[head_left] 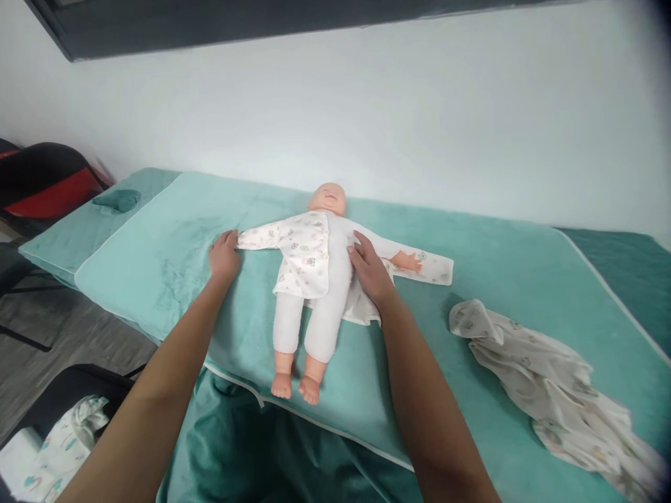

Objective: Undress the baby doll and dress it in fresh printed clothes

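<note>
On the green covered bed lies a baby doll (pixel 340 272) on its back, its head toward the wall and its feet toward me. A white printed baby shirt (pixel 304 255) covers one arm and half of its chest. The shirt's other half is spread beneath the doll, and the bare doll arm rests on top of that flat sleeve (pixel 437 268). My left hand (pixel 225 255) has its fingers closed on the cuff of the worn sleeve. My right hand (pixel 370 267) touches the side of the doll's body, fingers slightly apart; its fingertips are against the white torso.
A crumpled printed cloth (pixel 550 391) lies on the right of the bed (pixel 157 230). At left stand a black and red chair (pixel 52 185) and a dark seat (pixel 68 391) with another printed cloth (pixel 66 447) on it. The white wall (pixel 335 105) runs behind the bed.
</note>
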The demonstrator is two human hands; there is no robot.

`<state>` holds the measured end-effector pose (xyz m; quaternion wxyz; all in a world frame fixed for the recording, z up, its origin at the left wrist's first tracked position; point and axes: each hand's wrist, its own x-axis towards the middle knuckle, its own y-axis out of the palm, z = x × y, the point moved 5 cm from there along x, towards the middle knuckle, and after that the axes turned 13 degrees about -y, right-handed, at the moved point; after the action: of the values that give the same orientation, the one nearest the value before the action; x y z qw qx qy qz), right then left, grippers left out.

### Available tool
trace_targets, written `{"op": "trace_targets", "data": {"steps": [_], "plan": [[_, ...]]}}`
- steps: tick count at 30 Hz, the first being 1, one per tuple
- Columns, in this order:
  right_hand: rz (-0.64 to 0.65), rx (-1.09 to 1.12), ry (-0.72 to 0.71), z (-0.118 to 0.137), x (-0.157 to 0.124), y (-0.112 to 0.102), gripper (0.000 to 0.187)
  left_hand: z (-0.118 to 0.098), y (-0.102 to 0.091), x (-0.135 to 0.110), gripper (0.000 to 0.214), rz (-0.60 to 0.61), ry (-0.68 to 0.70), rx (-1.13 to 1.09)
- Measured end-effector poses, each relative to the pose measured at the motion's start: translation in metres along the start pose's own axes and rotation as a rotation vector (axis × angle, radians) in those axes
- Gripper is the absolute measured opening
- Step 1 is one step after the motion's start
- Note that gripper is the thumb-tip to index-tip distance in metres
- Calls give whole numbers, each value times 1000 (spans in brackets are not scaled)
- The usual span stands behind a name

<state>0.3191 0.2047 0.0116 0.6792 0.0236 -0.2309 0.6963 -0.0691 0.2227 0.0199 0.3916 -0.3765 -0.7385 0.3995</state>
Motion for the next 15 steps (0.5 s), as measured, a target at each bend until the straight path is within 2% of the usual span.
{"op": "trace_targets", "data": {"steps": [4, 6, 9, 11, 15], "plan": [[-151, -121, 26, 1, 1, -20, 48, 13, -7, -2, 60, -77, -114, -121], [-331, -191, 27, -4, 2, -45, 36, 19, -10, -2, 60, -115, -161, -186], [-599, -302, 77, -19, -1, -84, 30, 24, -11, -1, 58, -137, -211, -239], [-624, -323, 149, -33, -1, -97, 33, 25, -10, 1, 53, -135, -218, -241], [-559, -374, 217, -51, 2, -101, 37, 23, -6, 6, 43, -117, -210, -201]]}}
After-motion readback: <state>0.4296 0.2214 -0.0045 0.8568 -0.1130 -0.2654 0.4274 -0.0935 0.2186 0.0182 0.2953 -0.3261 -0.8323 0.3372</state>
